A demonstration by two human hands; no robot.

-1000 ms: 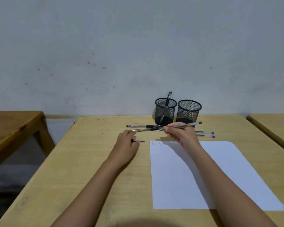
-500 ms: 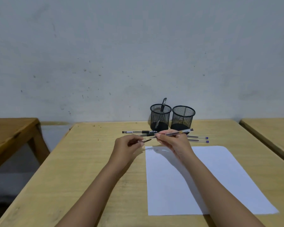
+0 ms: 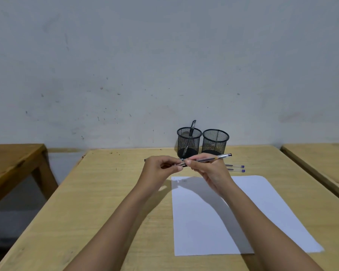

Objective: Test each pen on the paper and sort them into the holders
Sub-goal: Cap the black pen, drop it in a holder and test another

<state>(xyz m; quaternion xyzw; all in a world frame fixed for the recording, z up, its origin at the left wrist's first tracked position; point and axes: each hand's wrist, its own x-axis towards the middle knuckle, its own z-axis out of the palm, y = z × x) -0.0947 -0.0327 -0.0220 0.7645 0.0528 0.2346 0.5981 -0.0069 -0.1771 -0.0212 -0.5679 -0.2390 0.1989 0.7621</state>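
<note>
Head view, pen [image 3: 208, 158] pinched between both hands [image 3: 211, 171]

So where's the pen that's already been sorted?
Head view: the pen leans inside the left mesh holder, beside the right holder, at the far edge of the table.

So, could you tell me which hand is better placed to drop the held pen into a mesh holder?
Probably the right hand: it grips the clear pen by its barrel, with the mesh holders standing just beyond it. The left hand only pinches the pen's other end.
</note>
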